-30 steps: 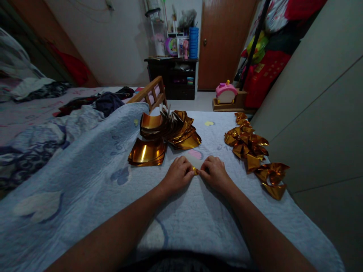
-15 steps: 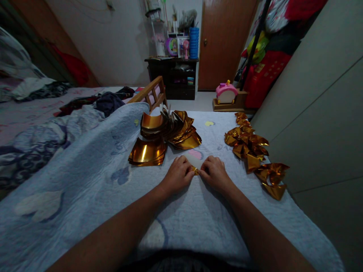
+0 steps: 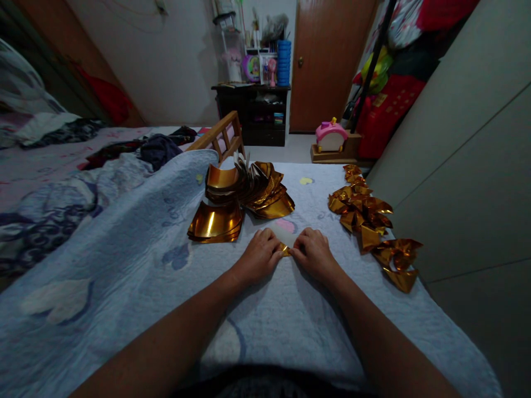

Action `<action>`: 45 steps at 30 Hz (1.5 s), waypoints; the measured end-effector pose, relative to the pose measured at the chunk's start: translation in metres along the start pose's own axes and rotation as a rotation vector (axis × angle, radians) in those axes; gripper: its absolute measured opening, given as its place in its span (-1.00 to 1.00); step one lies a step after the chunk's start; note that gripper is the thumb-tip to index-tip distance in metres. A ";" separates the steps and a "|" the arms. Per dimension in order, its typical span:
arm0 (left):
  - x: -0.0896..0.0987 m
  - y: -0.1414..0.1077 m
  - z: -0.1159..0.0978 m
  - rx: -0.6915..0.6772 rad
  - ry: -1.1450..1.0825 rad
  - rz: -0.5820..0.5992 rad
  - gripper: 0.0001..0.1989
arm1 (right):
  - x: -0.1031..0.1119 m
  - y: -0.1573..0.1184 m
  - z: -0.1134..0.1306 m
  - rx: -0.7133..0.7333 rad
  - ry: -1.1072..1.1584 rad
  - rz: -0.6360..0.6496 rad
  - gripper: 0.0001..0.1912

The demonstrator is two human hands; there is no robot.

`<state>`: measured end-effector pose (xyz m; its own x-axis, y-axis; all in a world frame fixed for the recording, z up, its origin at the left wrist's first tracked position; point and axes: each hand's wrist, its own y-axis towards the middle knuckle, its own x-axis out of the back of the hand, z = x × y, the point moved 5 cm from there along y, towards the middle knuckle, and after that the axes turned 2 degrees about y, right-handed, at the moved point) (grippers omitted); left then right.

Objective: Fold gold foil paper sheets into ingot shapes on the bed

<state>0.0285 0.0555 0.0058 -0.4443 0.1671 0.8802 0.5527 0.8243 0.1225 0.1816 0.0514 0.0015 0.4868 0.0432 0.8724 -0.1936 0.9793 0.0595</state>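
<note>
Between my two hands lies a sheet of gold foil paper [image 3: 285,250], its near edge folded to show gold and its pale back facing up beyond. My left hand [image 3: 262,251] pinches the left part of that edge, fingers curled. My right hand [image 3: 312,251] pinches the right part in the same way, thumb toward the middle. Much of the sheet is hidden under the fingers. Just past my left hand are stacks of curved gold foil sheets [image 3: 218,221]. To the right of my right hand lies a row of folded gold foil pieces [image 3: 367,215].
A light blue patterned bedspread [image 3: 257,326] lies under everything. A wooden rail [image 3: 219,132] stands beyond the stacks. Rumpled bedding [image 3: 74,193] covers the left side, and a pale cabinet [image 3: 468,143] borders the right. A pink toy case [image 3: 331,135] sits beyond the far edge.
Hardly anything differs. Slightly more of the folded gold edge shows between my thumbs, and both hands stay in nearly the same place.
</note>
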 end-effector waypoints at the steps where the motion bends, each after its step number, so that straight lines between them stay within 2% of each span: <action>1: 0.001 0.000 0.000 0.006 -0.015 -0.010 -0.89 | 0.000 0.000 0.000 -0.003 0.001 0.002 -0.87; 4: 0.003 0.000 -0.001 0.018 -0.084 -0.018 -0.96 | 0.000 0.000 0.000 -0.004 0.001 0.003 -0.88; 10: 0.003 0.000 -0.001 0.020 -0.118 0.011 -0.89 | -0.001 -0.002 0.000 0.037 -0.009 -0.020 -0.97; 16: 0.002 0.000 0.000 0.035 -0.104 0.011 -0.90 | -0.001 -0.003 0.006 0.095 0.005 0.014 -0.91; 23: -0.001 0.002 0.000 0.052 -0.070 -0.007 -0.91 | -0.001 -0.003 0.006 0.087 0.003 0.004 -0.91; 33: -0.007 0.002 0.004 0.028 -0.034 0.019 -0.89 | -0.004 -0.006 0.015 0.047 -0.139 -0.015 -0.87; 45: -0.001 0.001 0.002 0.031 -0.065 0.044 -0.90 | -0.005 -0.004 0.017 0.011 -0.173 -0.014 -0.78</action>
<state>0.0283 0.0570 0.0039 -0.4657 0.2375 0.8525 0.5507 0.8318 0.0691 0.1659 0.0438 0.0055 0.3361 -0.0056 0.9418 -0.1980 0.9772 0.0765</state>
